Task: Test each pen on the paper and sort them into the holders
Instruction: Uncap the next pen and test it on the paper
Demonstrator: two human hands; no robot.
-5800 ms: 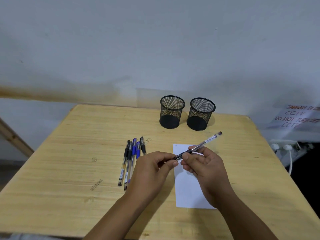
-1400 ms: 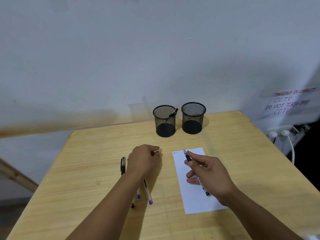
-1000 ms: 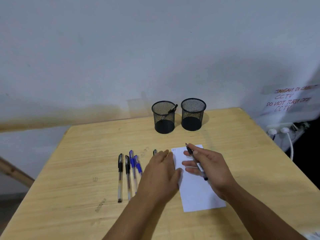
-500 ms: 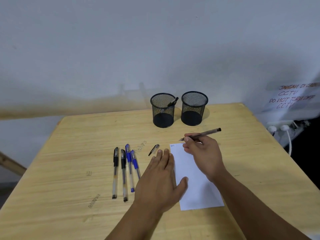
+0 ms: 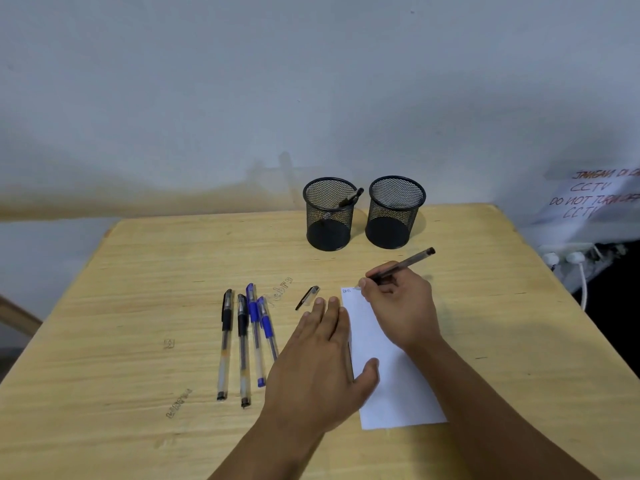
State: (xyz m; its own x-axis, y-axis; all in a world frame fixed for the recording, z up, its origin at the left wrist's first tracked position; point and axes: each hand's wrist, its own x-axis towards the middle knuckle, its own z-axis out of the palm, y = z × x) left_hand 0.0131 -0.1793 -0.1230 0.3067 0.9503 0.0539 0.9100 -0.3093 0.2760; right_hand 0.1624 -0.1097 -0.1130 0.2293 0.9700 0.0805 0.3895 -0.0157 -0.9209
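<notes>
My right hand [image 5: 401,306] grips a black pen [image 5: 410,261] with its tip on the top left corner of the white paper [image 5: 391,382], beside a small scribble. My left hand [image 5: 318,365] lies flat, fingers spread, pressing the paper's left edge. A loose pen cap [image 5: 307,297] lies just beyond my left fingertips. Two black pens [image 5: 225,341] and two blue pens [image 5: 255,327] lie side by side on the table to the left. Two black mesh holders stand at the back: the left holder [image 5: 329,216] has one black pen in it, the right holder [image 5: 395,213] looks empty.
The wooden table [image 5: 138,306] ends at a grey wall. To the right hang a handwritten paper sign [image 5: 595,199] and white plugs with cables [image 5: 571,261] off the table's right edge. A wooden beam [image 5: 17,313] shows at the far left.
A pen went into the left holder. My right hand took another pen and brought its tip down onto the paper's top corner. My left hand set down a cap and flattened on the paper.
</notes>
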